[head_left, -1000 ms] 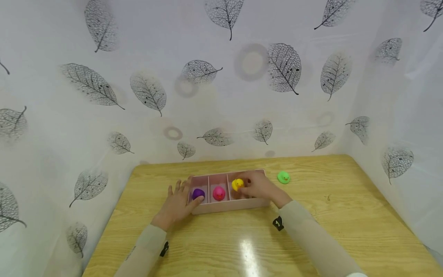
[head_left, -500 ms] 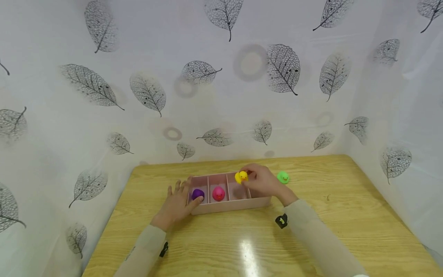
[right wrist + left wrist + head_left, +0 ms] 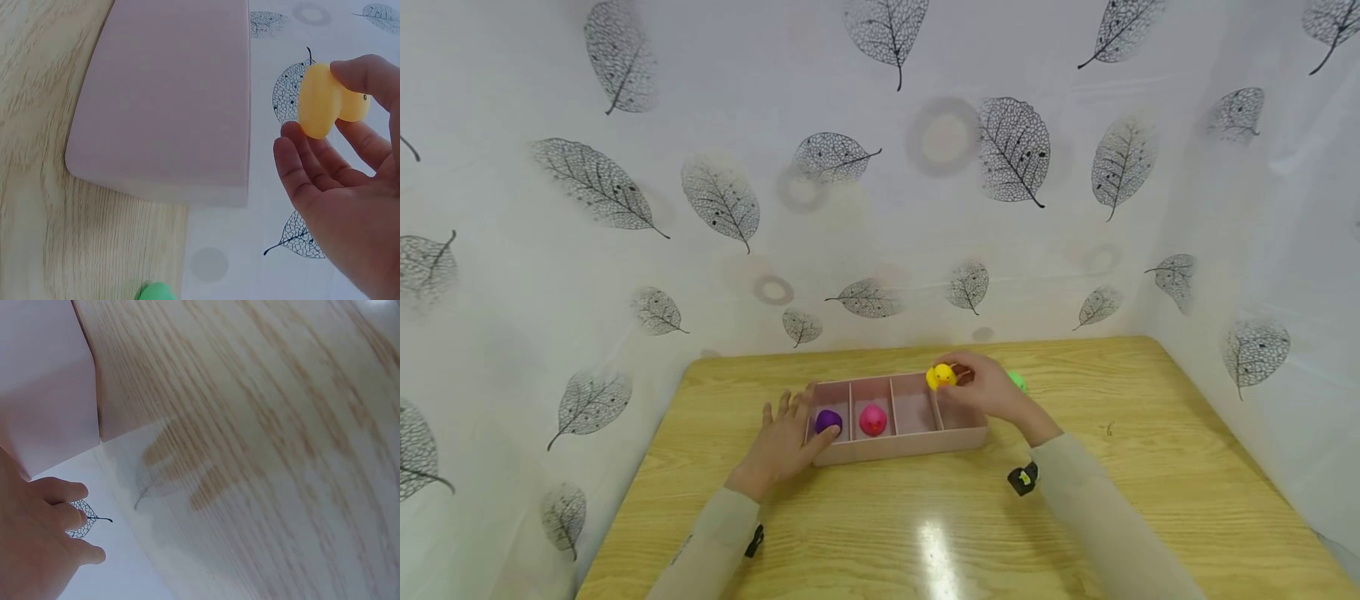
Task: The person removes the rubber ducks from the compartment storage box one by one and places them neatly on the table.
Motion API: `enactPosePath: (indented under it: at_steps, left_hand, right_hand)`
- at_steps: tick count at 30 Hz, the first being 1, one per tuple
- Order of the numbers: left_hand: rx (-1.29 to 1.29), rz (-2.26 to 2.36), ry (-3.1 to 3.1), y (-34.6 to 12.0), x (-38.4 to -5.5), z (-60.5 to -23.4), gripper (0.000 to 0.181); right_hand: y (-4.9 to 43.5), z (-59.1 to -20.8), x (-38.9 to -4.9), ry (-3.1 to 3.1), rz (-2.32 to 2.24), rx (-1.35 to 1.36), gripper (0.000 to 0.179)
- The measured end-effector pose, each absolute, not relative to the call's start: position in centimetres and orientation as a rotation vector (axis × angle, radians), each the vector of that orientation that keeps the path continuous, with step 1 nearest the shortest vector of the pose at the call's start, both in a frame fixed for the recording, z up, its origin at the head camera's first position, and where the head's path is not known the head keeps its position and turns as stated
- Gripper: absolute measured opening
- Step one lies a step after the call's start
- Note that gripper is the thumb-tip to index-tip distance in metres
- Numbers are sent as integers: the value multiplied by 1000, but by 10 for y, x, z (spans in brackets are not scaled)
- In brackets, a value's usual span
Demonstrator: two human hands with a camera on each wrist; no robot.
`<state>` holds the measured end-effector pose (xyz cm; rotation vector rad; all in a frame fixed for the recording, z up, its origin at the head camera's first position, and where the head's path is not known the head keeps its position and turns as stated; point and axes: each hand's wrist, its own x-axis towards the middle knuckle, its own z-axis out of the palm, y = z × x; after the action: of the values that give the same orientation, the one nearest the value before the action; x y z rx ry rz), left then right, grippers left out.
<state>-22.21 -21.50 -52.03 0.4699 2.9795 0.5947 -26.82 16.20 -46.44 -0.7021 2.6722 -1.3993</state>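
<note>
A pink box (image 3: 898, 448) with a row of compartments lies on the table. Against its left end rests my left hand (image 3: 778, 442), fingers spread and thumb over the front rim. A purple rounded toy (image 3: 827, 422), partly covered by that thumb, sits in the leftmost compartment. Beside it, a pink rubber duck (image 3: 873, 420) occupies the second one. My right hand (image 3: 992, 390) pinches a yellow rubber duck (image 3: 941, 377) between thumb and fingers, above the back of the box near the right-hand divider. The right wrist view shows the yellow duck (image 3: 320, 100) raised beside the box wall (image 3: 162, 106).
Behind my right hand, a green rubber duck (image 3: 1017, 381) is on the table, mostly hidden. A white leaf-printed sheet (image 3: 880, 208) stands along the table's back and sides. The wooden table (image 3: 850, 517) extends in front of the box.
My right hand has lifted the yellow duck from the third compartment and carried it right, toward the fourth. It now covers most of the green duck. The left hand stays in place.
</note>
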Motion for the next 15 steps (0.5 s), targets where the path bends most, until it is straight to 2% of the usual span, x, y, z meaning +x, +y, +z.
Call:
enactPosePath:
  at_steps: [15]
  left_hand:
    - [462,593,2979,-216,-221,-520,96]
  right_hand:
    - [199,-468,-272,2728,-1493,-583,44]
